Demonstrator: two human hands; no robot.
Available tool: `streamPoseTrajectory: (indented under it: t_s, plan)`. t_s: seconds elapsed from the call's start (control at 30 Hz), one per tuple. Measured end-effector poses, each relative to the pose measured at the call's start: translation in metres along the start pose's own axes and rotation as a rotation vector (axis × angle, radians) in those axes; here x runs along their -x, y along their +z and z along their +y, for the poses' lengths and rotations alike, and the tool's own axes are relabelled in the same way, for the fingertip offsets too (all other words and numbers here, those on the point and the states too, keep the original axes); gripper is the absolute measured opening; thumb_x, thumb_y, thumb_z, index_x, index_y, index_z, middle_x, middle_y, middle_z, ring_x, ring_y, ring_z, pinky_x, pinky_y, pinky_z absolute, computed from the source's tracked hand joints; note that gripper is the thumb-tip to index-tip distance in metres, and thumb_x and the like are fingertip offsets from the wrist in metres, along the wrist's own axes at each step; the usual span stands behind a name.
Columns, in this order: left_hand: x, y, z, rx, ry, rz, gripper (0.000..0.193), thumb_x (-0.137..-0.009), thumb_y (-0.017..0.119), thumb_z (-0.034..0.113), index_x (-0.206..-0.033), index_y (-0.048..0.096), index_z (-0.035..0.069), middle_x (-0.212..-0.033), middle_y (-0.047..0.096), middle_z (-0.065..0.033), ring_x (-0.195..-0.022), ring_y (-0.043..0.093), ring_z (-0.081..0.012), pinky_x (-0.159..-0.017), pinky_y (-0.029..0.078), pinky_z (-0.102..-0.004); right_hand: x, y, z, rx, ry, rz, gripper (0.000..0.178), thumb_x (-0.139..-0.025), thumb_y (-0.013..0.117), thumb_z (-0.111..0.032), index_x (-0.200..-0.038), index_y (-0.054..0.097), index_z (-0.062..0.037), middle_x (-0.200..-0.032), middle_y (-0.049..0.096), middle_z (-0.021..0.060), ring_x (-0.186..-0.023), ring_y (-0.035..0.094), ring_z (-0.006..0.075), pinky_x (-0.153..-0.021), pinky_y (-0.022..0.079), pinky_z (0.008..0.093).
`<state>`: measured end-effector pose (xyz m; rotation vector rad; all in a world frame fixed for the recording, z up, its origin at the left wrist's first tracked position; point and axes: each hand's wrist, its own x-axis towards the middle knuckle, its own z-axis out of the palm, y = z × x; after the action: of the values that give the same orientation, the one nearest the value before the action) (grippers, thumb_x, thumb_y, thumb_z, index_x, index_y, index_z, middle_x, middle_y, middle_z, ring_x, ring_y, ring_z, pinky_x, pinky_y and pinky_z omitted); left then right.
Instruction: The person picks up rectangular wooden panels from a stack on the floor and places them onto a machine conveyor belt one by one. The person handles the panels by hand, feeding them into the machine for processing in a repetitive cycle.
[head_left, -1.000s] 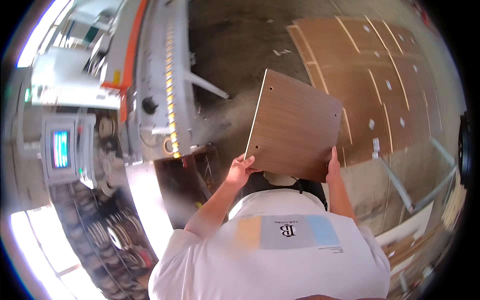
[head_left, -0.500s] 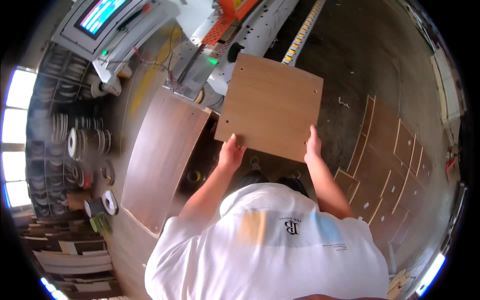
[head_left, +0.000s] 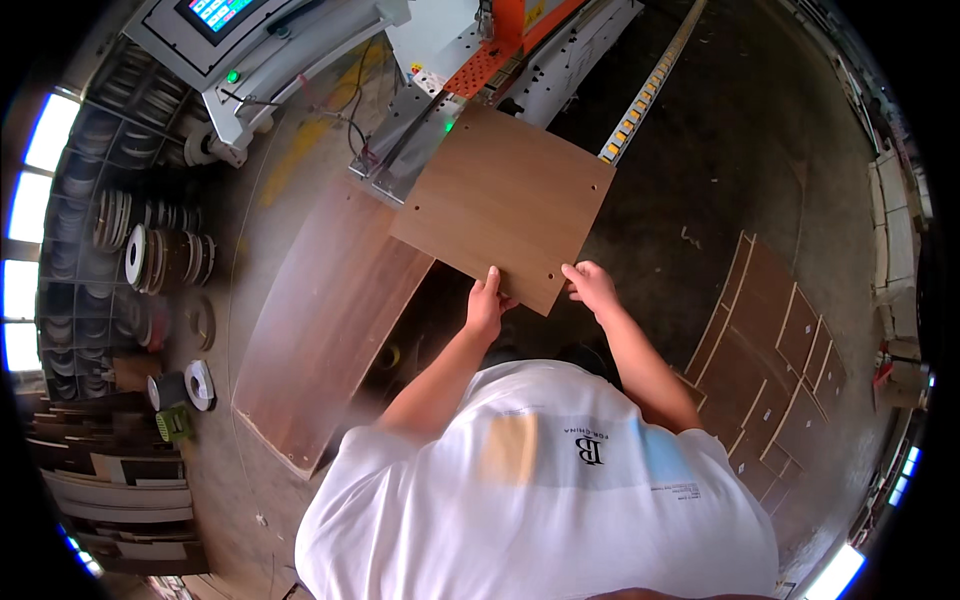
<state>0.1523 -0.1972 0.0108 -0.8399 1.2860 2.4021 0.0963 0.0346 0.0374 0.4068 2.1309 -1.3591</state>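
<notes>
A square brown wood-grain panel (head_left: 505,195) with a small hole near each corner is held in front of me. My left hand (head_left: 487,305) grips its near edge, thumb on top and fingers underneath. My right hand (head_left: 592,287) pinches the panel close to its near right corner, beside one of the holes. The far left part of the panel lies over or against the front end of a machine (head_left: 575,50) with an orange guard (head_left: 500,50); whether it rests there I cannot tell.
Left of the panel stands a long brown board-topped surface (head_left: 320,300). A control console with a lit screen (head_left: 220,55) is at the upper left, near racks of edging rolls (head_left: 165,258). A roller rail (head_left: 640,105) runs off to the far right. Stacked brown panels (head_left: 765,360) lie at right.
The panel has turned clockwise and shifted left, toward the machine. My right hand has slid from its right side to the near right corner, closer to my left hand.
</notes>
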Motion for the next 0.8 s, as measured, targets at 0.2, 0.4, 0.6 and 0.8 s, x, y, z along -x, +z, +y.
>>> streamPoseTrajectory:
  t_s: [0.2,0.4,0.6,0.8]
  plan:
    - [-0.043,-0.004,0.014,0.043,0.019,0.165,0.041,-0.105,0.051,0.048,-0.115,0.058,0.009,-0.088,0.061,-0.0003,-0.074,0.057,-0.0117,-0.074,0.055,-0.0339,-0.010,0.001,-0.018,-0.506,0.023,-0.206,0.045,-0.100,0.063,-0.029,-0.133,0.059,0.0006,-0.126,0.066,0.0125,-0.118,0.063,0.0246,-0.097,0.053,0.0374]
    - [-0.075,0.023,0.034,0.087,-0.003,0.358,0.049,-0.105,0.045,0.051,-0.124,0.057,0.007,-0.102,0.065,-0.0053,-0.084,0.064,-0.0197,-0.075,0.055,-0.0372,-0.057,0.003,-0.047,-0.650,-0.037,-0.338,0.049,-0.100,0.063,-0.030,-0.136,0.055,0.0020,-0.132,0.063,0.0142,-0.124,0.060,0.0271,-0.103,0.050,0.0401]
    - [-0.100,0.051,0.053,0.079,0.055,0.427,0.055,-0.106,0.042,0.051,-0.134,0.054,0.006,-0.124,0.065,-0.0107,-0.107,0.067,-0.0268,-0.077,0.057,-0.0432,-0.088,-0.021,-0.063,-0.685,0.005,-0.464,0.048,-0.100,0.063,-0.029,-0.136,0.054,0.0022,-0.134,0.061,0.0156,-0.126,0.059,0.0271,-0.105,0.049,0.0405]
    - [-0.156,0.098,0.060,0.079,0.030,0.416,0.056,-0.106,0.043,0.051,-0.135,0.053,0.005,-0.128,0.064,-0.0114,-0.109,0.067,-0.0281,-0.082,0.057,-0.0472,-0.130,-0.066,-0.077,-0.742,-0.029,-0.395,0.050,-0.100,0.063,-0.030,-0.138,0.054,0.0014,-0.134,0.062,0.0147,-0.126,0.060,0.0265,-0.105,0.049,0.0390]
